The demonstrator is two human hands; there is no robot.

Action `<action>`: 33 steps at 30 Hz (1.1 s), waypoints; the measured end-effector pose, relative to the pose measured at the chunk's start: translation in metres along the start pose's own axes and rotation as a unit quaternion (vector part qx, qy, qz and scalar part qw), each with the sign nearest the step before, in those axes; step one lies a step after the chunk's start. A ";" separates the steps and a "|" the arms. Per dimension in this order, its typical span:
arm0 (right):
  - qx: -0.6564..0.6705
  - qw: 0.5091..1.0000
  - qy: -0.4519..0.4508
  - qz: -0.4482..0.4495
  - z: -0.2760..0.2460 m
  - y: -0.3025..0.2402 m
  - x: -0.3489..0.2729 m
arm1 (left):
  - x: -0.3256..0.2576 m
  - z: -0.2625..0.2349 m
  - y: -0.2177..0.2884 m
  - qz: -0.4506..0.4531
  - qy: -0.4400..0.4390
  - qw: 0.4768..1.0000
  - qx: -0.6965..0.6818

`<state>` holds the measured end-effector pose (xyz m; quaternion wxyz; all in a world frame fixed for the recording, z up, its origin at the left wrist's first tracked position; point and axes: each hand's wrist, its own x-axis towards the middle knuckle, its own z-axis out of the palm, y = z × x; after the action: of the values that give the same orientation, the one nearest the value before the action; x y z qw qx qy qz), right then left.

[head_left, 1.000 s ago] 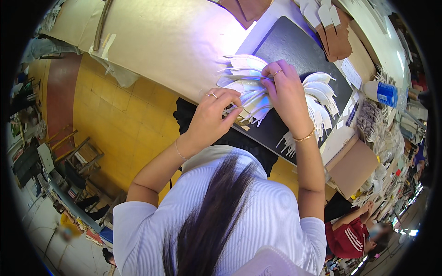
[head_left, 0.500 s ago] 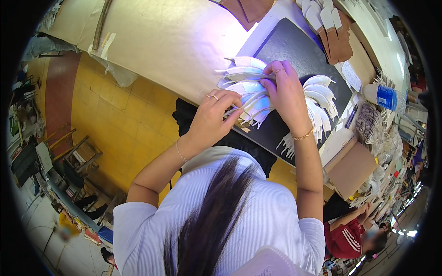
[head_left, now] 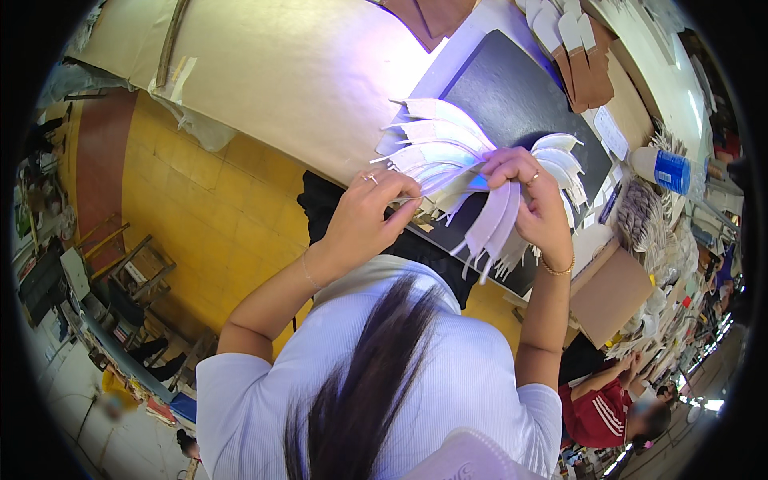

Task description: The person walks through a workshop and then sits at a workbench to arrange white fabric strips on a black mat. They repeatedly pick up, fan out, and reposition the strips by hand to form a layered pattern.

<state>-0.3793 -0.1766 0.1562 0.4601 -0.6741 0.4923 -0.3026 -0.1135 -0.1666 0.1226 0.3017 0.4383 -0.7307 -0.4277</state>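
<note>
A fan of white curved pieces [head_left: 432, 132] with thin tails, perhaps shoe-upper parts, lies at the near left edge of a dark board [head_left: 504, 80]. My left hand [head_left: 370, 216] is closed, thumb against fingers, pinching the tail end of one piece of this fan. My right hand [head_left: 536, 196] grips a few white curved pieces [head_left: 490, 220] near their upper ends; they hang toward me over the board. Its fingertips also touch the right end of the fan. A second group of white pieces [head_left: 560, 160] rests on the board, partly behind my right hand.
Brown and white cut pieces [head_left: 572, 56] lie at the far right. A bottle with a blue label [head_left: 670, 170] stands beyond bundled strips [head_left: 640, 208]. Nearer is a cardboard box [head_left: 612, 296]. Beige covering [head_left: 264, 88] spreads across the table's left. A person in red [head_left: 600, 412] sits lower right.
My right hand has moved right and toward me, and a few white pieces now hang from it. The fan has spread differently; my left hand stays nearly in place.
</note>
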 end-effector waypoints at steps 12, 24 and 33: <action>-0.094 0.990 0.107 0.021 0.018 -0.005 0.000 | -0.003 0.004 0.001 -0.162 0.013 0.974 -0.156; -0.180 0.981 0.055 -0.036 0.024 -0.007 0.002 | -0.006 0.002 0.004 -0.054 -0.004 0.996 -0.075; -0.334 0.941 0.058 -0.021 0.026 -0.024 -0.015 | 0.033 -0.004 -0.011 -0.075 0.072 0.993 -0.062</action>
<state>-0.3527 -0.1522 0.1688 0.1731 -0.7807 0.5763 -0.1690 -0.1206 -0.2007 0.1163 0.3471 0.5020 -0.6444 -0.4607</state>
